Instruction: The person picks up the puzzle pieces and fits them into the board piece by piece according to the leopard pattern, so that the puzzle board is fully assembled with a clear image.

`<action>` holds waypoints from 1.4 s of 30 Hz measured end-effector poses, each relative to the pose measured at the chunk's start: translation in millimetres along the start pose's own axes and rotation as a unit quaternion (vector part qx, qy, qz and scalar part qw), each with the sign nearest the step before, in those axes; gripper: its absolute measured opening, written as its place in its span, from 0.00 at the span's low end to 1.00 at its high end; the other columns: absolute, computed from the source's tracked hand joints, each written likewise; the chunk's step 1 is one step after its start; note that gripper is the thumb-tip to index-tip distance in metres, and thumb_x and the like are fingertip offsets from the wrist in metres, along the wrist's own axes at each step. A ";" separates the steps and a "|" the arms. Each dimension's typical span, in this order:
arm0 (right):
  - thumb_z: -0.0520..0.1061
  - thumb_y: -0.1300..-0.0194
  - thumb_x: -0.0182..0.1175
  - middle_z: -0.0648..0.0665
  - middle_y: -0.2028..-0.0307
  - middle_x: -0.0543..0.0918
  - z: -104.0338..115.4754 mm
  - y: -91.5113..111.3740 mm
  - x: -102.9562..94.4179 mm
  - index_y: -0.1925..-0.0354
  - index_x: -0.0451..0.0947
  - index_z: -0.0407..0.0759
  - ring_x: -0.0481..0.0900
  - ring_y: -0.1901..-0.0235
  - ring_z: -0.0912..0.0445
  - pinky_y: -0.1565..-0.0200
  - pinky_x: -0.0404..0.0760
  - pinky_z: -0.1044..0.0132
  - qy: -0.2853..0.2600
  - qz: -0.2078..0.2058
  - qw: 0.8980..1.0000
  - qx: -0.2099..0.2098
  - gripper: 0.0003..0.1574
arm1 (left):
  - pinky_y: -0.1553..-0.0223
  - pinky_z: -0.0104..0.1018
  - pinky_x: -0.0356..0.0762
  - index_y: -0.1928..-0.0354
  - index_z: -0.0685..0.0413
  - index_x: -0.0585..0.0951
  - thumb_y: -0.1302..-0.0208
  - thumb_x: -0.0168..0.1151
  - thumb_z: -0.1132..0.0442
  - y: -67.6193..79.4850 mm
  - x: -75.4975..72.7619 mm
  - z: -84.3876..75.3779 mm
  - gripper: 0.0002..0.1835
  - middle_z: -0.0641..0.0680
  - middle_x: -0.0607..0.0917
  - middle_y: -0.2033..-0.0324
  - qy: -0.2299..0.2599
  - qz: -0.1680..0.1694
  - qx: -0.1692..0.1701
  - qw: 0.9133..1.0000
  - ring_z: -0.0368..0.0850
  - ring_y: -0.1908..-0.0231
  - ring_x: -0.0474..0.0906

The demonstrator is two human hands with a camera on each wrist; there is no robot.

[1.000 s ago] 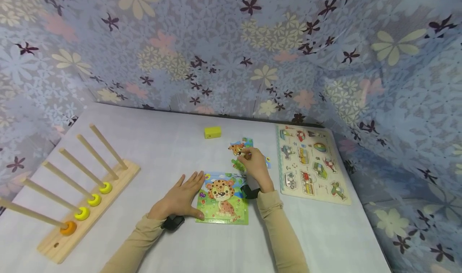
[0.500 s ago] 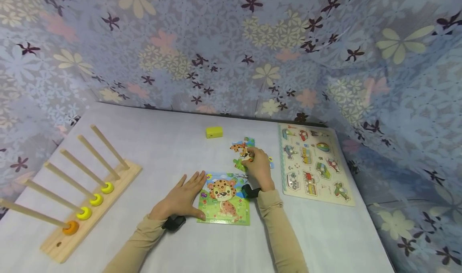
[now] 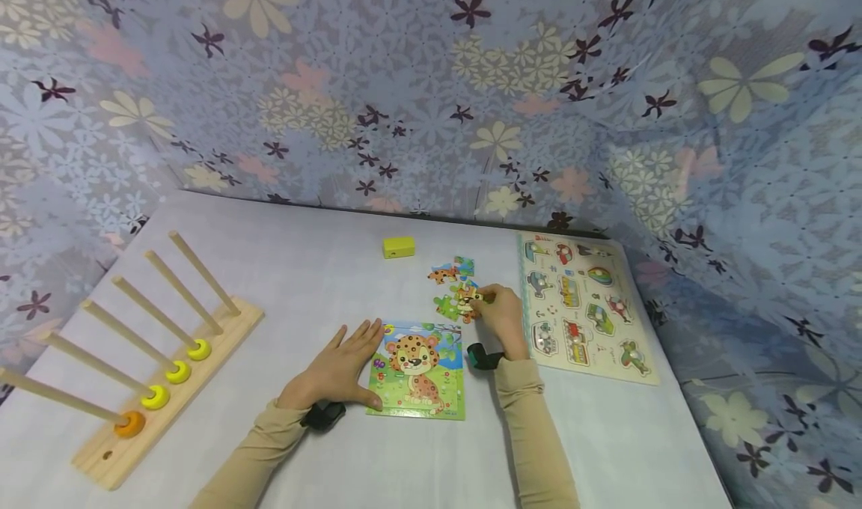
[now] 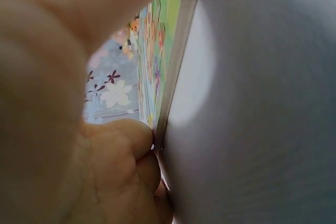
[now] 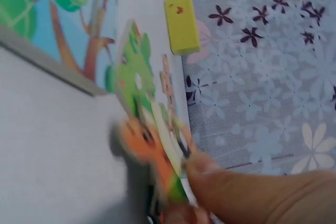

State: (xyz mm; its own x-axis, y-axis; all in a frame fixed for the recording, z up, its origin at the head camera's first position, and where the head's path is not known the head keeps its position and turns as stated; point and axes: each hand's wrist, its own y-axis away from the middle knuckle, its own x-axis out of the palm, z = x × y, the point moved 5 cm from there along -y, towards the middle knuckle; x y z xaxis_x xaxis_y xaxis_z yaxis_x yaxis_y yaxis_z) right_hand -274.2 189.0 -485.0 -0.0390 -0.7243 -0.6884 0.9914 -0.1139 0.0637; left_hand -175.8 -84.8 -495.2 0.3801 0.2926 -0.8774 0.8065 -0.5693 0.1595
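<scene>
My left hand (image 3: 340, 367) lies with fingers spread at the left side of a leopard jigsaw board (image 3: 420, 382); its thumb and fingers touch the board's edge (image 4: 178, 51). Up and right of the board, my right hand (image 3: 503, 318) pinches an orange-and-green jigsaw piece (image 5: 144, 142) between thumb and fingers. This piece looks blurred in the right wrist view. Right beside it is a green jigsaw piece (image 3: 445, 307). An orange spotted piece (image 3: 441, 275) and a blue-green piece (image 3: 465, 266) lie just beyond.
A yellow block (image 3: 399, 248) stands toward the back of the table. On the right lies a knobbed puzzle board (image 3: 586, 307) with vehicle pictures. Along the left runs a wooden base (image 3: 168, 397) with upright pegs, yellow rings and an orange ring. A flowered cloth (image 3: 417, 105) hangs behind.
My right hand has shifted to the right and slightly toward me with the jigsaw piece, uncovering more of the loose pieces and the board's upper right corner. My left hand stays in place.
</scene>
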 end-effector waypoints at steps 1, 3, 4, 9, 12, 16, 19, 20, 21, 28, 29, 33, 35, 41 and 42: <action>0.42 0.37 0.64 0.35 0.61 0.83 -1.1 -0.2 0.1 0.53 0.81 0.34 0.80 0.67 0.51 0.66 0.77 0.63 -0.010 0.004 1.000 0.001 0.16 | 0.26 0.62 0.37 0.25 0.63 0.49 0.59 0.74 0.35 0.1 0.1 0.1 0.68 0.61 0.48 0.24 0.000 0.000 0.000 1.000 0.59 0.24 0.42; 0.41 0.34 0.61 0.36 0.64 0.85 -0.3 0.0 1.3 0.54 0.81 0.34 0.81 0.72 0.56 0.69 0.79 0.67 -0.051 0.026 0.998 -0.004 0.13 | 0.26 0.62 0.37 0.25 0.63 0.48 0.59 0.74 0.35 0.0 0.7 0.2 0.68 0.61 0.48 0.24 0.001 0.000 -0.001 1.000 0.59 0.24 0.42; 0.41 0.33 0.60 0.38 0.65 0.86 1.3 0.5 2.4 0.55 0.80 0.33 0.81 0.74 0.58 0.70 0.80 0.68 -0.077 0.045 0.996 -0.008 0.13 | 0.26 0.61 0.37 0.25 0.62 0.48 0.59 0.73 0.35 -0.1 0.9 0.3 0.67 0.61 0.48 0.24 0.001 0.002 -0.003 1.000 0.58 0.24 0.42; 0.37 0.32 0.58 0.45 0.70 0.84 19.7 14.9 13.9 0.54 0.76 0.28 0.81 0.75 0.62 0.66 0.85 0.67 -0.189 0.195 0.962 -0.028 0.12 | 0.25 0.61 0.36 0.24 0.62 0.48 0.59 0.73 0.34 -1.6 2.4 0.5 0.67 0.60 0.47 0.24 0.002 0.005 -0.004 1.000 0.58 0.24 0.41; 0.36 0.32 0.58 0.46 0.71 0.84 28.9 28.0 27.0 0.55 0.75 0.28 0.81 0.75 0.61 0.67 0.85 0.66 -0.187 0.283 0.940 -0.045 0.11 | 0.25 0.61 0.36 0.24 0.61 0.48 0.58 0.72 0.34 -2.1 2.5 -0.1 0.67 0.60 0.46 0.24 0.002 0.008 -0.003 1.000 0.58 0.24 0.41; 0.36 0.33 0.58 0.44 0.71 0.85 34.3 41.1 41.8 0.58 0.76 0.30 0.82 0.77 0.60 0.69 0.86 0.66 -0.168 0.345 0.921 -0.065 0.08 | 0.26 0.62 0.37 0.25 0.62 0.48 0.58 0.72 0.34 -1.4 1.5 -0.7 0.67 0.61 0.47 0.24 0.000 0.005 0.002 1.000 0.59 0.24 0.42; 0.36 0.33 0.58 0.45 0.73 0.84 34.1 46.9 47.6 0.60 0.76 0.31 0.82 0.78 0.60 0.70 0.85 0.66 -0.157 0.364 0.916 -0.066 0.07 | 0.26 0.62 0.37 0.25 0.62 0.48 0.58 0.72 0.34 -0.7 1.3 0.5 0.67 0.61 0.47 0.24 -0.002 0.003 0.001 1.000 0.59 0.24 0.42; 0.36 0.33 0.58 0.45 0.74 0.83 33.7 48.3 49.1 0.60 0.76 0.30 0.81 0.78 0.60 0.70 0.85 0.65 -0.153 0.367 0.915 -0.066 0.07 | 0.26 0.62 0.37 0.25 0.63 0.48 0.58 0.72 0.34 -0.5 1.3 0.8 0.67 0.61 0.47 0.24 -0.003 0.003 0.000 1.000 0.59 0.24 0.42; 0.35 0.34 0.59 0.46 0.74 0.83 33.3 49.2 50.5 0.60 0.77 0.30 0.81 0.79 0.60 0.70 0.85 0.65 -0.152 0.369 0.915 -0.064 0.07 | 0.26 0.62 0.37 0.25 0.63 0.48 0.58 0.72 0.34 -0.2 1.0 1.1 0.67 0.61 0.47 0.24 -0.002 0.003 -0.001 1.000 0.59 0.24 0.42; 0.34 0.35 0.60 0.46 0.76 0.82 32.1 51.8 55.7 0.62 0.76 0.30 0.81 0.80 0.60 0.71 0.86 0.66 -0.152 0.359 0.919 -0.054 0.06 | 0.26 0.62 0.38 0.25 0.64 0.49 0.58 0.73 0.35 1.2 -1.1 -0.3 0.67 0.62 0.48 0.24 0.002 0.004 -0.004 1.000 0.60 0.24 0.43; 0.34 0.35 0.60 0.46 0.76 0.82 32.6 52.2 55.9 0.62 0.76 0.30 0.81 0.80 0.60 0.71 0.86 0.66 -0.151 0.356 0.921 -0.053 0.05 | 0.26 0.62 0.37 0.25 0.64 0.49 0.58 0.73 0.35 1.2 -1.1 -0.3 0.67 0.62 0.48 0.24 0.003 0.004 -0.005 1.000 0.59 0.24 0.43; 0.34 0.35 0.60 0.44 0.76 0.82 35.2 54.9 55.8 0.63 0.76 0.31 0.81 0.80 0.59 0.71 0.86 0.65 -0.139 0.339 0.929 -0.050 0.04 | 0.26 0.62 0.37 0.25 0.63 0.49 0.58 0.73 0.36 0.7 -1.4 -0.7 0.67 0.61 0.48 0.24 0.006 0.004 -0.008 1.000 0.59 0.24 0.43; 0.35 0.35 0.60 0.43 0.75 0.83 36.3 56.4 55.3 0.64 0.76 0.31 0.81 0.80 0.59 0.71 0.86 0.64 -0.133 0.334 0.932 -0.050 0.04 | 0.25 0.61 0.37 0.25 0.63 0.48 0.58 0.73 0.35 -0.1 -0.6 0.4 0.67 0.60 0.48 0.24 0.003 0.005 -0.010 1.000 0.58 0.24 0.42; 0.35 0.36 0.61 0.40 0.74 0.83 37.1 58.1 54.5 0.63 0.76 0.30 0.81 0.80 0.59 0.70 0.86 0.62 -0.125 0.328 0.935 -0.047 0.06 | 0.25 0.61 0.36 0.24 0.62 0.48 0.58 0.73 0.35 -1.5 1.3 2.0 0.67 0.60 0.47 0.24 0.002 0.008 -0.009 1.000 0.58 0.23 0.42; 0.35 0.36 0.61 0.40 0.74 0.83 37.1 58.3 54.5 0.63 0.76 0.30 0.81 0.80 0.59 0.70 0.86 0.63 -0.123 0.328 0.935 -0.048 0.06 | 0.25 0.61 0.36 0.24 0.62 0.48 0.58 0.73 0.35 -1.6 1.6 2.2 0.67 0.60 0.47 0.24 0.002 0.008 -0.010 1.000 0.58 0.23 0.42</action>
State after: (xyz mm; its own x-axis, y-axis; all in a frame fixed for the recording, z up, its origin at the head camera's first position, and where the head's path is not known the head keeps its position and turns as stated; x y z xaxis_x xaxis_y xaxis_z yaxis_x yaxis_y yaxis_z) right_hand -223.2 117.6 -491.9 0.5663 -0.7527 -0.3358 0.8179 0.4628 0.3419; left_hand -177.5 -85.1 -497.8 0.3952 0.2856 -0.8731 0.8085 -0.5593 0.1830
